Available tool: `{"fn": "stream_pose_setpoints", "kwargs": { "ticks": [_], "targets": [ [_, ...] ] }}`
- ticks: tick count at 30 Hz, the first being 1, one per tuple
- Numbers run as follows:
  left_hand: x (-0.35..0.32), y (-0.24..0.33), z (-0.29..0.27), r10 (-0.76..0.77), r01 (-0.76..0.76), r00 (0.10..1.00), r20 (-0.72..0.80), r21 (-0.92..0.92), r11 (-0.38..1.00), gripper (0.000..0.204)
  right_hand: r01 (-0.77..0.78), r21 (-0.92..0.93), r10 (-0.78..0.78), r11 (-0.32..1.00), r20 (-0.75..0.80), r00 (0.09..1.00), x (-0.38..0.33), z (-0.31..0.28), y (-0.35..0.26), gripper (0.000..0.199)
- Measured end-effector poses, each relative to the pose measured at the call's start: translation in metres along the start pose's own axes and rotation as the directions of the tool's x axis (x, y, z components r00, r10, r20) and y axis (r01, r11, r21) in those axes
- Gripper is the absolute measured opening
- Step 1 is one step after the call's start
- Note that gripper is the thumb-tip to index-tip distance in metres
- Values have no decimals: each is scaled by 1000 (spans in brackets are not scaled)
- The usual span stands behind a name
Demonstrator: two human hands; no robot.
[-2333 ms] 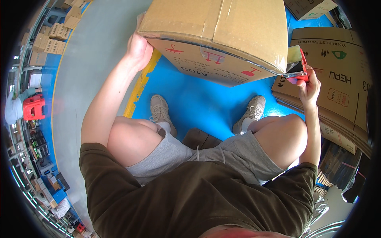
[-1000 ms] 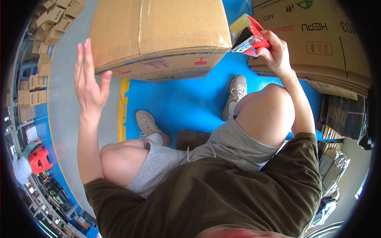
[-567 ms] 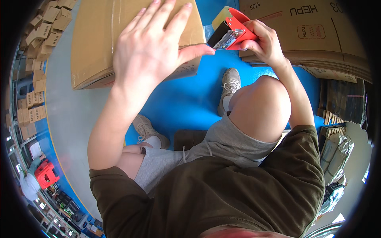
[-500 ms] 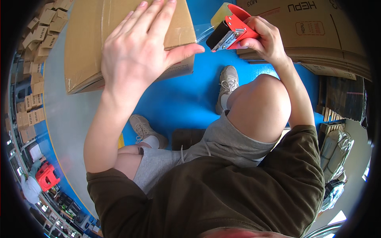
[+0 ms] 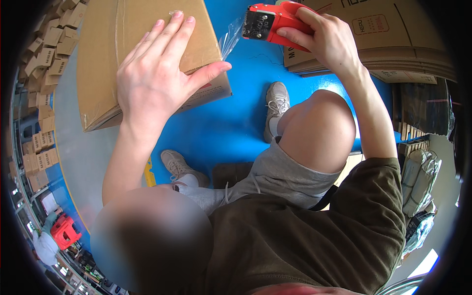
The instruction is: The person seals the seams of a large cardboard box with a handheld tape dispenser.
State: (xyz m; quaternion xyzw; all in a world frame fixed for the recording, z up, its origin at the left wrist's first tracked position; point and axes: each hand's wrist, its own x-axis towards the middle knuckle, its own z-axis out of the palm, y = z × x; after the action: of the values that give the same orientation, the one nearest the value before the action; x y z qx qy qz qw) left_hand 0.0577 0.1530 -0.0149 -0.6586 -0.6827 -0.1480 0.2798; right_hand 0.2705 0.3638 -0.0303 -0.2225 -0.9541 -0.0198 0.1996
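Observation:
A brown cardboard box (image 5: 162,12) stands at the upper left, with clear tape along its top. My left hand (image 5: 155,81) lies flat on it near the front right, fingers stretched and thumb out toward the right edge. My right hand (image 5: 327,39) grips a red tape dispenser (image 5: 290,24) to the right of the box, its black front end turned toward the box. From the box's right edge a crinkled strip of clear tape (image 5: 230,40) reaches toward the dispenser. Whether the strip still joins the dispenser, I cannot tell.
Flattened cardboard boxes (image 5: 344,59) are stacked at the upper right. Many small cartons (image 5: 46,49) are piled at the far left, above a red plastic stool (image 5: 65,231). Below are the blue floor (image 5: 216,132) and my legs. A blurred patch covers the lower left.
My right hand has moved up and turned the dispenser, whose front end now sits farther left. The box and my left hand have shifted slightly left in view. The tape strip looks looser and more crinkled.

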Motion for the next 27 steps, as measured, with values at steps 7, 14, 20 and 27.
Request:
{"fn": "stream_pose_setpoints", "kwargs": {
  "ticks": [7,14,20,27],
  "targets": [
    [3,4,2,-5,5,1000,-29,6,1000,62,-102,-184,178,978,467,866,39,-82,-75,40],
    [13,12,4,3,3,994,-106,54,999,60,304,-477,13,825,554,833,49,-100,-125,16],
    [3,13,11,-2,5,990,-140,24,1000,71,22,-570,273,821,427,862,60,-35,-40,17],
    [10,54,2,-128,144,989,-79,250,957,54,-451,31,452,892,-47,891,-92,-44,13,43]
  ]
}}
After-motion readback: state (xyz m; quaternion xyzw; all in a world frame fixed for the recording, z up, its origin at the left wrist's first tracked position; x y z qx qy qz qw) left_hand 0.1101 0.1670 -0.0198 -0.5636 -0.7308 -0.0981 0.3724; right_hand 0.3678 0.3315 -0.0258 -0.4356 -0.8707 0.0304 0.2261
